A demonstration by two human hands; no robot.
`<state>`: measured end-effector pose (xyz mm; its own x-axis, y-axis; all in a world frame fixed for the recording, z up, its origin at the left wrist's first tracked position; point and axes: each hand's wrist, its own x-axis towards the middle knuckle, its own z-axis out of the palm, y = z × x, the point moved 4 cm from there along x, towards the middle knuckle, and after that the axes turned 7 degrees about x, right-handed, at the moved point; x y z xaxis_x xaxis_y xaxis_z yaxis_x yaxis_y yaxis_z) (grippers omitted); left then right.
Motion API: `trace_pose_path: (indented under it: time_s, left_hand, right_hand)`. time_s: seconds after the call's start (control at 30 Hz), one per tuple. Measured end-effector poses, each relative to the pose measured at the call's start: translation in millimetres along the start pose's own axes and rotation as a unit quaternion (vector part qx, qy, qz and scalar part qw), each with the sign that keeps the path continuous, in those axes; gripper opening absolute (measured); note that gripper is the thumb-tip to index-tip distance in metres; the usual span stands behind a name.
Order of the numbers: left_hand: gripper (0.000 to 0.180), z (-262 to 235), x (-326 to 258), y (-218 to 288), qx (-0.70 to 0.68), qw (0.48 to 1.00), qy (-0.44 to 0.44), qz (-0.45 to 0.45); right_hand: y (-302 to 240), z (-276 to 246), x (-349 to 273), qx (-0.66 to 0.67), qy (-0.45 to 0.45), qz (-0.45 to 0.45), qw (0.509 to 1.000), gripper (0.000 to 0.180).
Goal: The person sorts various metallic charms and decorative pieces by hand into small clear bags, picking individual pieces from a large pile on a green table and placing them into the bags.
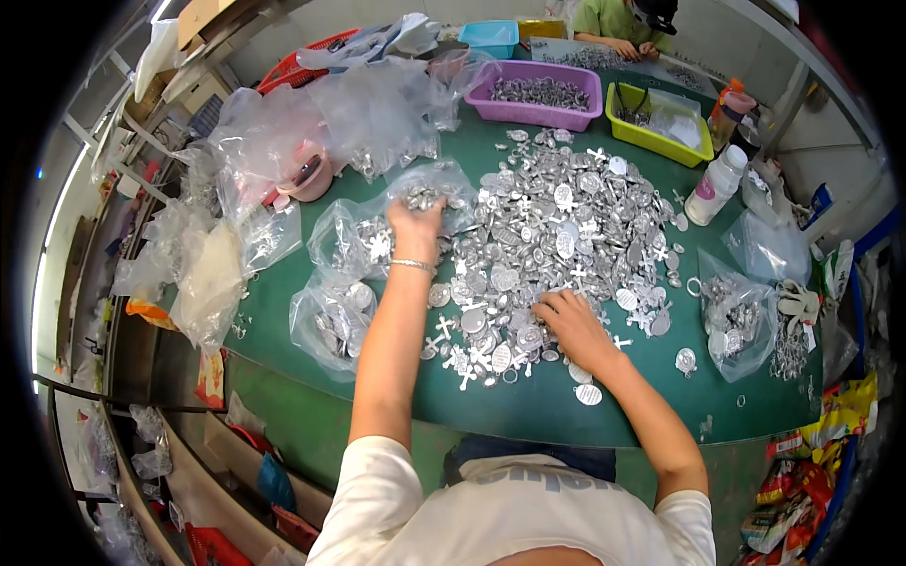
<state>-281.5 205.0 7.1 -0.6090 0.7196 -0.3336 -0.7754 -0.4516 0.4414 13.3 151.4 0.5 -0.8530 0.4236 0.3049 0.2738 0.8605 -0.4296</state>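
A wide heap of silver pendants (566,236), with medals, ovals and crosses among them, covers the middle of the green table (396,396). At its left, my left hand (415,222) is at the mouth of a clear plastic bag (458,179). Small silver pieces show between its thumb and fingers, which are closed round them; the fingertips are partly hidden. On the heap's near edge rests my right hand (571,325), its bent fingers slightly apart and touching pendants. Two more bags of silver pieces, a middle bag (340,236) and a nearer bag (332,321), lie beside my left forearm.
A purple basin (538,118) and a yellow-green basin (661,141) hold metal parts at the back. A white bottle (717,184) and a filled bag (738,325) stand right. Plastic bags and a pink bowl (307,174) crowd the left. A co-worker (623,24) handles small pieces beyond.
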Motion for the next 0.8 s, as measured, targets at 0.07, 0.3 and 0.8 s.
trace_pose_path:
  time_s: [0.07,0.3,0.8]
  left_hand:
    - [0.053,2,-8,2,0.048,0.998,-0.035,0.031]
    - [0.036,-29,-114,-13,0.473,0.859,-0.187,0.053]
    - [0.024,-48,-178,-64,0.844,0.334,-0.310,0.283]
  right_hand:
    - [5,0,-1,0.034,-0.005,-0.006,0.999,0.033]
    - [15,-3,-21,0.298,0.186,0.160,0.923,0.019]
    - [15,-4,-3,0.064,0.035,0.141,0.987,0.020]
